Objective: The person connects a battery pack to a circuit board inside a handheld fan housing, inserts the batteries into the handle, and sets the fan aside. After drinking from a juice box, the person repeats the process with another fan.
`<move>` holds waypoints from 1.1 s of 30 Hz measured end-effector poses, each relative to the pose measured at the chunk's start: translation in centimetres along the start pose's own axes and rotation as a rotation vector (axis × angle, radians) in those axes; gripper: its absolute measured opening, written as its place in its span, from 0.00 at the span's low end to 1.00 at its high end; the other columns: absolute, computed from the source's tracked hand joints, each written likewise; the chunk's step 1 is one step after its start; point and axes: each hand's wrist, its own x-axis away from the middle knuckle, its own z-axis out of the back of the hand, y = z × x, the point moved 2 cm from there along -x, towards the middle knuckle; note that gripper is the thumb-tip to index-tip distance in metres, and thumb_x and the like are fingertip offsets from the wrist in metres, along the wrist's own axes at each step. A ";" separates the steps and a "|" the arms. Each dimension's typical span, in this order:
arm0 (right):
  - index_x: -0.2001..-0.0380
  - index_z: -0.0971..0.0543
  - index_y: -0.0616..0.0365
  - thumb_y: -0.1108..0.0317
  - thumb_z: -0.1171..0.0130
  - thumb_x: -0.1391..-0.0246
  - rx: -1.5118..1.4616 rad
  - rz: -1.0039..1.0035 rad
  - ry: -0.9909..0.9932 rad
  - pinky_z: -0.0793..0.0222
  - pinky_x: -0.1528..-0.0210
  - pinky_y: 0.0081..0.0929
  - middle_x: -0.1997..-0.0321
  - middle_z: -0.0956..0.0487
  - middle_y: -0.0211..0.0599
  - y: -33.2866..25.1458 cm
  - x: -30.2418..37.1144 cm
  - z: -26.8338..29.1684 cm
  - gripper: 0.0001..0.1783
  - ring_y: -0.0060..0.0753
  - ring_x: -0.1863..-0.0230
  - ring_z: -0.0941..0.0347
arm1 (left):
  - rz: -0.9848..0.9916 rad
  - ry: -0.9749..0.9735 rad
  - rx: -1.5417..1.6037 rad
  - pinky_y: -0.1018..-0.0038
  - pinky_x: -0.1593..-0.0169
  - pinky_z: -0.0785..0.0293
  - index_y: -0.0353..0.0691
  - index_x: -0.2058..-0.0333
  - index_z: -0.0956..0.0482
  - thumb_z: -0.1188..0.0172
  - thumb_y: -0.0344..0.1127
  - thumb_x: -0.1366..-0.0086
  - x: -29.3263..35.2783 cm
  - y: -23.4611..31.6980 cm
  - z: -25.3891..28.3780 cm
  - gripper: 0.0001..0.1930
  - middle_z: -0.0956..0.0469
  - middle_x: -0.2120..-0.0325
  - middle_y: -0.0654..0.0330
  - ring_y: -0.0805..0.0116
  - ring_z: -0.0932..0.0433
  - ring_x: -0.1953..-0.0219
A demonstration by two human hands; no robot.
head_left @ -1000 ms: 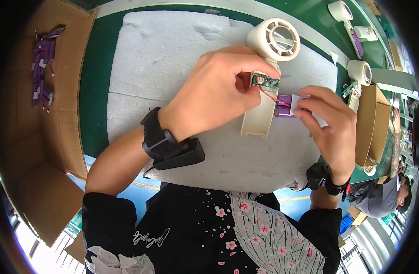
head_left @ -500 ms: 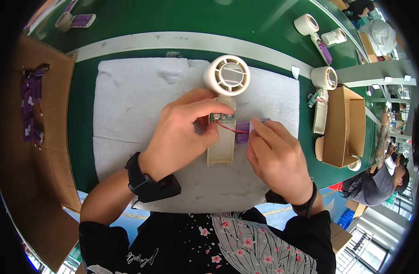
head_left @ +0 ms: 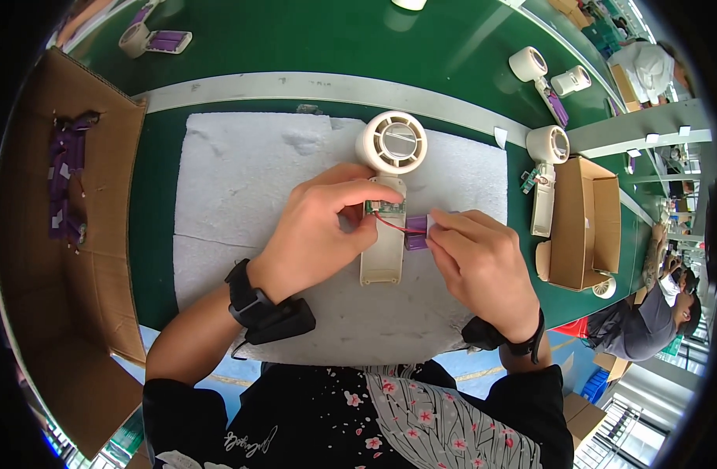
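A cream handheld fan [head_left: 383, 262] lies with its handle shell uncovered on a white cloth, its round head [head_left: 396, 142] pointing away from me. My left hand [head_left: 307, 230] reaches over the handle, with index finger and thumb closed about the small green circuit board [head_left: 386, 208] in its upper part. Thin red wire [head_left: 391, 225] runs from the board toward a purple battery pack [head_left: 415, 234] to the right of the handle. My right hand [head_left: 483, 262] pinches a small white piece [head_left: 431, 224] at the pack; its fingers partly cover the pack.
A cardboard box [head_left: 100, 258] with purple battery packs [head_left: 65, 172] stands at left. On the green table at right are an uncovered fan [head_left: 543, 199] and a smaller carton [head_left: 577, 227]. More fan parts lie beyond the pale strip [head_left: 343, 87]. A person sits at far right.
The whole view has shifted slightly, and a white round part now shows at the top edge. Both hands keep nearly the same hold beside the fan.
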 end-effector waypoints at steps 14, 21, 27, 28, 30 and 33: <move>0.77 0.25 0.66 0.77 0.37 0.60 0.159 -0.017 -0.080 0.26 0.66 0.34 0.64 0.20 0.45 -0.5 0.1 -0.7 0.06 0.45 0.69 0.24 | -0.009 -0.051 0.013 0.77 0.64 0.23 0.38 0.58 0.19 0.44 0.18 0.47 -0.2 0.2 0.2 0.17 0.22 0.62 0.56 0.67 0.20 0.67; 0.78 0.26 0.65 0.76 0.37 0.58 0.039 0.028 -0.059 0.27 0.68 0.35 0.69 0.21 0.40 0.0 -0.3 0.3 0.06 0.45 0.71 0.26 | 0.014 -0.058 0.036 0.77 0.63 0.23 0.38 0.58 0.19 0.44 0.18 0.47 -0.2 -0.2 0.2 0.17 0.22 0.59 0.55 0.67 0.20 0.65; 0.78 0.26 0.64 0.76 0.38 0.57 0.143 0.010 -0.100 0.27 0.68 0.36 0.69 0.21 0.41 -0.3 -0.3 -0.1 0.06 0.43 0.72 0.26 | -0.002 -0.074 0.035 0.76 0.62 0.23 0.38 0.57 0.19 0.44 0.19 0.46 -0.2 0.0 0.5 0.17 0.22 0.58 0.54 0.68 0.20 0.66; 0.78 0.26 0.64 0.76 0.38 0.57 0.155 0.006 -0.121 0.27 0.68 0.35 0.69 0.21 0.41 -0.3 -0.2 -0.2 0.06 0.43 0.72 0.26 | 0.008 -0.078 0.041 0.76 0.62 0.23 0.38 0.57 0.19 0.44 0.19 0.46 -0.2 -0.1 0.4 0.17 0.22 0.58 0.54 0.68 0.20 0.66; 0.78 0.26 0.64 0.76 0.38 0.57 0.173 0.006 -0.138 0.27 0.68 0.35 0.68 0.21 0.42 -0.4 -0.1 -0.2 0.06 0.43 0.71 0.25 | 0.011 -0.078 0.040 0.76 0.62 0.23 0.38 0.57 0.19 0.44 0.19 0.46 -0.2 0.0 0.3 0.17 0.22 0.58 0.54 0.68 0.20 0.67; 0.78 0.26 0.64 0.76 0.38 0.58 0.200 0.023 -0.171 0.27 0.67 0.35 0.66 0.20 0.43 -0.8 -0.2 -0.4 0.06 0.43 0.69 0.25 | 0.021 -0.063 0.028 0.76 0.62 0.23 0.38 0.57 0.19 0.44 0.19 0.46 0.1 -0.1 0.4 0.17 0.22 0.58 0.54 0.67 0.20 0.67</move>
